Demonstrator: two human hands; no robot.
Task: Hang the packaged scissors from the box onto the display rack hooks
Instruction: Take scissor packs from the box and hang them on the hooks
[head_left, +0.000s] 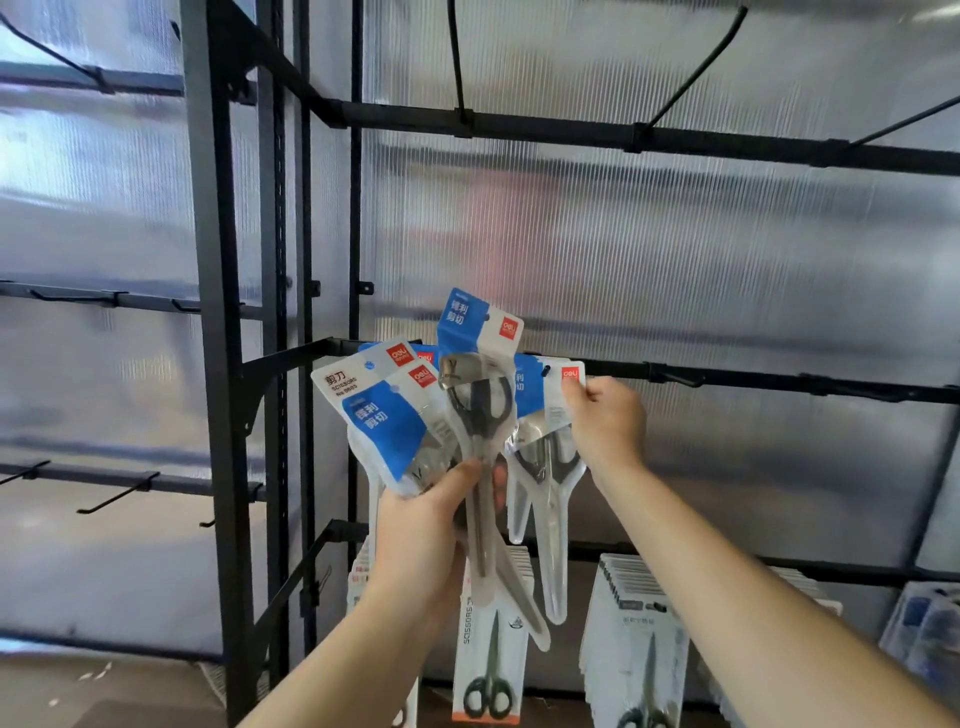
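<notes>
Left hand (426, 525): fingers and thumb curled round the lower ends of a fanned bunch of scissor packs (387, 415), with the thumb pressed across the front. Their blue-and-white header cards spread up and to the left, and one upright pack (480, 332) stands above the rest. Right hand (605, 423): thumb and fingers pinch the top right corner of a single scissor pack (540, 410), beside its red logo. This pack hangs upright against the middle rail (779, 383) of the black rack (218, 312), and a dark hook tip (545, 371) shows at its hang hole. Lower rail: a hanging row of carded scissors (488, 670), with a second row (639, 639) to its right. Left bay: side hooks (117, 493) jut from the rails.
</notes>
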